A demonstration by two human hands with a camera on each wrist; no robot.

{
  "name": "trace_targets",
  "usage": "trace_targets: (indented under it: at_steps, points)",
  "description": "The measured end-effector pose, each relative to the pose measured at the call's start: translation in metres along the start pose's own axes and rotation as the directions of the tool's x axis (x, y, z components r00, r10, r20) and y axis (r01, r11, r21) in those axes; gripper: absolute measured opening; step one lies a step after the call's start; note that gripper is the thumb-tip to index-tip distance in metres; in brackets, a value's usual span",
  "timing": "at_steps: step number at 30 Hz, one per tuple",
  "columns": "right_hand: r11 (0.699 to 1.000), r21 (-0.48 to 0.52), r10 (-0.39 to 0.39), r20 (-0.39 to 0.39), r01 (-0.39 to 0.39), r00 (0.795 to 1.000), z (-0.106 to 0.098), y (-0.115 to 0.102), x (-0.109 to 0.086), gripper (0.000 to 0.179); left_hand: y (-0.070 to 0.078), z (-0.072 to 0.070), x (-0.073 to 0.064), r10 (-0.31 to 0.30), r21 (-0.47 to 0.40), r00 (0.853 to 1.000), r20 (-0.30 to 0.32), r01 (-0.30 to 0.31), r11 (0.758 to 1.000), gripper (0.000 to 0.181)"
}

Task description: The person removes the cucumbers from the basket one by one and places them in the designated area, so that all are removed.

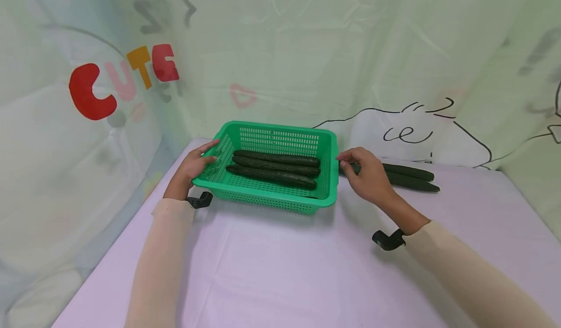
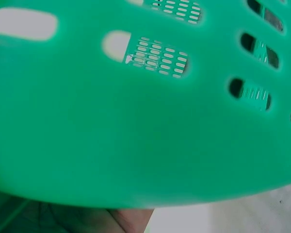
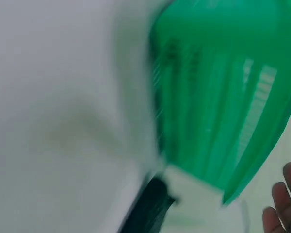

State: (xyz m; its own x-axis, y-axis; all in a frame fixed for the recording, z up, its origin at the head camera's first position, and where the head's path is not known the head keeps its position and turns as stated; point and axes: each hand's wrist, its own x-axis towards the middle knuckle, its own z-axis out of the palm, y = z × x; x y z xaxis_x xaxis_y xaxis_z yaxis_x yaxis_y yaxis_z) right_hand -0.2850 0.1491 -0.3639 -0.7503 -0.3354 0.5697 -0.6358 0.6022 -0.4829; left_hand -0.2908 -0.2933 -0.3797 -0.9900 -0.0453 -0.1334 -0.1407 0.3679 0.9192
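A green plastic basket (image 1: pixel 271 201) with slotted walls is at the middle of the head view. Inside it, several dark green cucumbers (image 1: pixel 276 164) lie side by side. My left hand (image 1: pixel 193 164) grips the basket's left rim; in the left wrist view the basket wall covers most of that hand. By the right rim is my right hand (image 1: pixel 365 174), its fingers loosely bent. The right wrist view shows these fingers (image 3: pixel 283 201) apart from the basket, holding nothing. More cucumbers (image 1: pixel 412 182) lie on the table to the right, partly hidden behind the right hand.
A pale lilac cloth covers the table (image 1: pixel 271 269). Behind it hangs a light green curtain (image 1: pixel 280 50) with drawn lines and coloured letters. A dark wrist-worn camera (image 1: pixel 387 240) sits at the right wrist, another (image 1: pixel 200 200) at the left.
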Motion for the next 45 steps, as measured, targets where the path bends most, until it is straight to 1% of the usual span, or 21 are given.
trace_targets:
  at_steps: [3,5,7,8,10,12,13,15,17,19,21,24,27,32,35,37,41,45]
  points:
    - [0.998,0.051,-0.046,0.05,0.043,0.998,0.007,-0.021,0.002,0.014,0.0,0.001,0.002,0.0,0.001,1.0,0.002,0.0,1.0,0.056]
    - [0.993,0.09,-0.087,0.071,0.08,0.994,0.012,-0.034,0.003,0.014,0.0,0.002,0.003,-0.001,0.0,1.0,0.006,0.001,1.0,0.056]
    - [0.985,0.137,-0.114,0.088,0.101,0.99,0.018,-0.046,0.005,0.013,0.0,0.003,0.004,-0.001,0.003,1.0,0.006,0.001,1.0,0.056]
    - [0.982,0.158,-0.12,0.101,0.103,0.988,0.021,-0.051,0.006,0.013,0.0,0.003,0.004,-0.001,0.003,1.0,0.008,0.001,1.0,0.056]
    - [0.977,0.194,-0.113,0.145,0.084,0.983,0.027,-0.06,0.009,0.013,0.001,0.004,0.004,0.0,0.005,1.0,0.009,0.0,1.0,0.056]
    - [0.975,0.221,-0.084,0.22,0.034,0.972,0.034,-0.065,0.011,0.014,0.003,0.005,0.004,-0.002,0.005,1.0,0.011,0.002,1.0,0.057]
    - [0.973,0.231,-0.062,0.267,-0.002,0.962,0.038,-0.067,0.013,0.015,0.004,0.005,0.003,-0.004,0.003,1.0,0.013,0.004,1.0,0.057]
    - [0.97,0.231,-0.018,0.363,-0.071,0.931,0.044,-0.068,0.015,0.018,0.009,0.006,0.0,-0.012,-0.006,1.0,0.018,0.013,1.0,0.057]
    - [0.965,0.219,0.03,0.447,-0.141,0.894,0.049,-0.069,0.017,0.021,0.015,0.008,-0.006,-0.023,-0.013,0.999,0.026,0.024,1.0,0.058]
    - [0.958,0.201,0.075,0.514,-0.205,0.855,0.052,-0.069,0.02,0.026,0.022,0.009,-0.012,-0.032,-0.01,0.999,0.031,0.032,0.999,0.058]
    - [0.956,0.173,0.1,0.564,-0.237,0.819,0.054,-0.07,0.023,0.03,0.027,0.01,-0.018,-0.038,0.0,0.999,0.033,0.038,0.999,0.057]
    - [0.961,0.119,0.124,0.625,-0.251,0.77,0.057,-0.071,0.027,0.035,0.029,0.01,-0.021,-0.038,0.014,0.999,0.033,0.037,0.999,0.057]
    - [0.965,0.066,0.146,0.665,-0.252,0.732,0.063,-0.072,0.031,0.037,0.027,0.008,-0.021,-0.036,0.013,0.999,0.034,0.036,0.999,0.057]
    - [0.964,0.013,0.179,0.705,-0.265,0.686,0.075,-0.073,0.04,0.037,0.012,0.001,-0.011,-0.041,-0.02,0.999,0.022,0.042,0.999,0.058]
    - [0.962,-0.002,0.19,0.722,-0.273,0.665,0.081,-0.071,0.043,0.036,0.003,-0.002,-0.004,-0.026,-0.021,1.0,0.011,0.026,0.999,0.058]
    - [0.961,-0.002,0.189,0.734,-0.275,0.653,0.084,-0.07,0.044,0.035,-0.001,-0.002,-0.002,-0.015,-0.02,1.0,0.012,0.015,1.0,0.058]
    - [0.96,0.004,0.181,0.751,-0.279,0.635,0.088,-0.065,0.044,0.037,-0.003,-0.001,0.0,-0.005,-0.023,1.0,0.018,0.005,1.0,0.058]
    - [0.956,0.022,0.177,0.75,-0.291,0.637,0.088,-0.062,0.044,0.039,-0.002,-0.001,0.0,0.001,-0.017,1.0,0.009,-0.001,1.0,0.058]
